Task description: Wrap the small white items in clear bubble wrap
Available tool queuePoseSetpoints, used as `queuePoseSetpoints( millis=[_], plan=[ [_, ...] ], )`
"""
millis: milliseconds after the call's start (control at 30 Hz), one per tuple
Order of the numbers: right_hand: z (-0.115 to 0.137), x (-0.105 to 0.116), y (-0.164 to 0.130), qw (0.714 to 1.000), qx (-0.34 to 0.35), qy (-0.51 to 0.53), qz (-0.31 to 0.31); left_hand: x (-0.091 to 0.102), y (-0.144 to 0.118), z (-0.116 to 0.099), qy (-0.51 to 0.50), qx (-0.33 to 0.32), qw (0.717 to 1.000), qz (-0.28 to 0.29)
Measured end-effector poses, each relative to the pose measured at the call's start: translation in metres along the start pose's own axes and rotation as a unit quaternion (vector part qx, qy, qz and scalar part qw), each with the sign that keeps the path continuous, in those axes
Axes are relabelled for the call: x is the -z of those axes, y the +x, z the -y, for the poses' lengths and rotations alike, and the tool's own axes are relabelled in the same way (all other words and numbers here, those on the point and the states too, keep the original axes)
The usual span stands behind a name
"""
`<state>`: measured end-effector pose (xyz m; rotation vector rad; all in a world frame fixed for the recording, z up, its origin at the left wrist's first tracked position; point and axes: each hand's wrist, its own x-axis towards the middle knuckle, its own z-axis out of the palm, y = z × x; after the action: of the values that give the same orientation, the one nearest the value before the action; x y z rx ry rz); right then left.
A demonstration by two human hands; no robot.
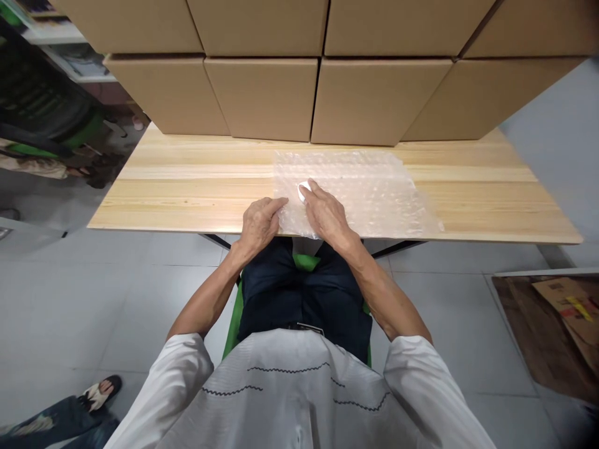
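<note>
A sheet of clear bubble wrap (384,193) lies flat on the wooden table, its near edge reaching the table's front edge. My left hand (259,223) is closed at the sheet's left edge, thumb and index finger pinching the plastic. On the left part of the sheet is a small white rounded object (304,188), its kind too small to make out. My right hand (327,215) grips this object between thumb and fingers, and partly covers it.
Cardboard boxes (274,96) stand stacked in two rows along the back of the wooden table (187,187). At far left are a dark chair (37,93) and shelving. Another person's leg and foot (100,393) show at lower left. Flattened cardboard (568,308) lies at right.
</note>
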<state>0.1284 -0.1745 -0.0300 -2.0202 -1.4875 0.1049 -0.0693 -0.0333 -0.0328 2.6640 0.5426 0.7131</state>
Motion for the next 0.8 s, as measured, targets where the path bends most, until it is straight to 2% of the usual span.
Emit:
queuePoseSetpoints(
  millis=[167,300,400,533,667,800],
  plan=[
    [0.015,0.007,0.006,0.998,-0.037,-0.044,0.03,-0.004,0.007,-0.005,-0.16,-0.032,0.986,-0.029],
    [0.021,0.004,0.008,0.998,-0.037,-0.045,0.013,-0.01,0.01,-0.012,-0.238,-0.016,0.97,-0.045],
    [0.018,-0.001,0.008,0.999,-0.043,-0.031,0.003,-0.016,0.012,-0.02,-0.236,-0.004,0.97,-0.06],
    [0.014,-0.001,0.011,0.997,-0.074,-0.001,0.022,-0.029,0.022,-0.031,-0.216,-0.047,0.973,-0.07],
    [0.005,0.009,0.011,0.994,-0.078,0.062,0.053,-0.044,0.034,-0.034,-0.181,-0.066,0.98,-0.037],
    [-0.017,0.016,0.01,0.989,-0.041,0.131,0.057,-0.049,0.036,-0.03,-0.155,-0.055,0.986,0.0]
  ],
)
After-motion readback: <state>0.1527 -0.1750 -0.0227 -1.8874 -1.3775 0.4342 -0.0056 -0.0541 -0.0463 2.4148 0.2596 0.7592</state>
